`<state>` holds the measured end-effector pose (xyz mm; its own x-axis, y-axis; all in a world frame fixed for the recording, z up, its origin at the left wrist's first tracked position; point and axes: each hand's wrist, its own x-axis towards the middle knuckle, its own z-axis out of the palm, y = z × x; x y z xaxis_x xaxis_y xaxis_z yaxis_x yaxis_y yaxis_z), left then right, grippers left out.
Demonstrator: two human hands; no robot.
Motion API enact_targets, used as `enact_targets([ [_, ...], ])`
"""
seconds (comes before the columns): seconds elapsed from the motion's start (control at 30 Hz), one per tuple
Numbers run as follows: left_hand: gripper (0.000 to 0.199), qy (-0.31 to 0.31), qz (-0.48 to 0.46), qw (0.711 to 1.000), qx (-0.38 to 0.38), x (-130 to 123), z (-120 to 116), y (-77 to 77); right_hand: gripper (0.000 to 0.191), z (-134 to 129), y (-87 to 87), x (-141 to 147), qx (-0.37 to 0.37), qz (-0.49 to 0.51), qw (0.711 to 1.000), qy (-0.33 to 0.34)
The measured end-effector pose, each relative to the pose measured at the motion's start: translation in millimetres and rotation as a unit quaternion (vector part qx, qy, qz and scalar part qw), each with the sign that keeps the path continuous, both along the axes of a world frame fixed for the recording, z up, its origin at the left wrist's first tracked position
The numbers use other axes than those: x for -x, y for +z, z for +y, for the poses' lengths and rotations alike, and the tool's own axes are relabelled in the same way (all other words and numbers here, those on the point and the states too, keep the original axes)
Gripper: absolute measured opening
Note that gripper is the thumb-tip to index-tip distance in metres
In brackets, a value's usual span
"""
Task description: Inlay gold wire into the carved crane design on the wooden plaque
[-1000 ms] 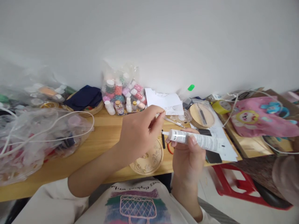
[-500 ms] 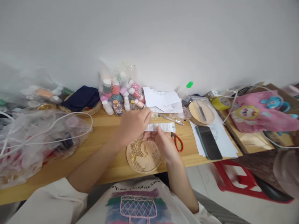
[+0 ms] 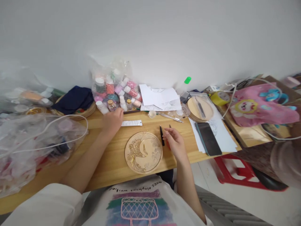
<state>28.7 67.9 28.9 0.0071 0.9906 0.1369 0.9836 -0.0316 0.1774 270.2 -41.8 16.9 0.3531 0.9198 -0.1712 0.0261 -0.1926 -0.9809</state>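
1. Carved disc (image 3: 143, 153): lower centre, flat, presumably for steadiness within my reach.
2. My left hand (image 3: 113, 121): bunched beside white tube (image 3: 132, 123); grip untellable.
3. My right hand (image 3: 175, 142): half-curled near black tool (image 3: 162, 136); I cannot tell if gripping.

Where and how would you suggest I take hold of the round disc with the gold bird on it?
I'd grip the round disc by its rim, left and right, from above: it lies flat on the table, and its patterned face is best left untouched.
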Motion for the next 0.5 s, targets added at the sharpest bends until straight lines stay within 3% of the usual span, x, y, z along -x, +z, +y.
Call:
enact_targets([
  [0.27, 0.040, 0.030, -0.047, 0.998, -0.025, 9.6, 5.0, -9.4, 0.033, -10.6, -8.5, -13.7, 0.027, -0.186, 0.982, -0.024],
  [0.5, 0.031, 0.004, -0.179, 0.983, -0.031, 2.7, -2.6, -2.7, 0.019, 7.9, -1.5, -5.9, 0.035, -0.346, 0.937, 0.039],
])
